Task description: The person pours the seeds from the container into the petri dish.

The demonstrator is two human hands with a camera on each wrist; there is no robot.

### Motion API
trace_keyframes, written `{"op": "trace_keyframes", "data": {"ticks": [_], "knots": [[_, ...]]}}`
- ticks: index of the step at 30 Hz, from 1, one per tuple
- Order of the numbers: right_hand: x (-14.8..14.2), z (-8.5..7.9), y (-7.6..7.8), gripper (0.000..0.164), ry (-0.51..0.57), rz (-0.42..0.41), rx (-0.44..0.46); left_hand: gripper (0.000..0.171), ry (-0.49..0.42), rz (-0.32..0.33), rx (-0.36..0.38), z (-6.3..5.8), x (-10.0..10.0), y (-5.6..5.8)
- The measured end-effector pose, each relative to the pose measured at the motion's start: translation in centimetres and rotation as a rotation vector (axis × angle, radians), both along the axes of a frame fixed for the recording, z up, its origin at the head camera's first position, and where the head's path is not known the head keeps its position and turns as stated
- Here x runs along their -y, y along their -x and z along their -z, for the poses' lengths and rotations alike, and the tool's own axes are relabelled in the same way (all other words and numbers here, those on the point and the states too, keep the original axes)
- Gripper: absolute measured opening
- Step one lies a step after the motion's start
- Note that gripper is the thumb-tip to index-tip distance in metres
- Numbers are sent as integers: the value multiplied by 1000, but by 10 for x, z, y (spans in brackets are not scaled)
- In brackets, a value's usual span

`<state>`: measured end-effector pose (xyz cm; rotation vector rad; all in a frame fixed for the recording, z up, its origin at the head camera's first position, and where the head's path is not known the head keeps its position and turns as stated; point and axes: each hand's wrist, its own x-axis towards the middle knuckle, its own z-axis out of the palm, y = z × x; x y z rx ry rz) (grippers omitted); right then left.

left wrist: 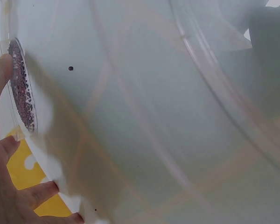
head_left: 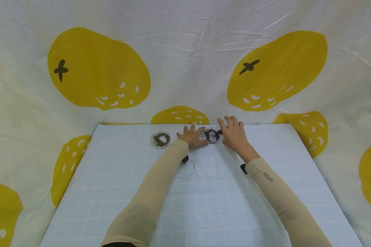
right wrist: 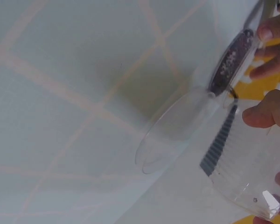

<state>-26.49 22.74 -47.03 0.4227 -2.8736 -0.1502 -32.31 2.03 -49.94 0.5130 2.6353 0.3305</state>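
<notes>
My left hand [head_left: 191, 136] spans a petri dish [head_left: 209, 136] of dark and white granules, thumb and forefinger at opposite sides of its rim; its other fingers spread on the table. In the left wrist view this dish [left wrist: 22, 86] shows edge-on between those fingers. My right hand [head_left: 235, 135] is at the dish's right side. In the right wrist view it grips a clear plastic piece [right wrist: 252, 172] with a dark ribbed strip [right wrist: 219, 142] along it. A thin dark tip curves from the strip to the dish's rim. I cannot tell what kind of tool this is.
A second petri dish [head_left: 160, 140], with brown and white granules, lies left of my left hand. Two clear round lids [head_left: 206, 167] lie nearer me, one partly under my left wrist. A printed cloth [head_left: 185, 68] hangs behind the table's far edge. Tiny dark specks dot the tabletop.
</notes>
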Motion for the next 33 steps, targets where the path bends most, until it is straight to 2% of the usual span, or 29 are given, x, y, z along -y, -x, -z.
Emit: {"op": "trace_keyframes", "data": {"ticks": [5,10,16,24,33], "knots": [[0,0,-1,90,9,5,-2,83,-1,4,-3,0,0,-1],[-1,-1,-1,91,73,33,48,81,-17,5,-21,-4,1,-7],[-3,1,-4,98,239,64,77,81,-11,-1,-6,-3,0,-4],[-4,6,-7,100,462,136,109,81,-15,7,-17,-7,2,-8],[-11,14,-9,99,699,179,98,79,-45,10,-19,-4,4,-6]]}}
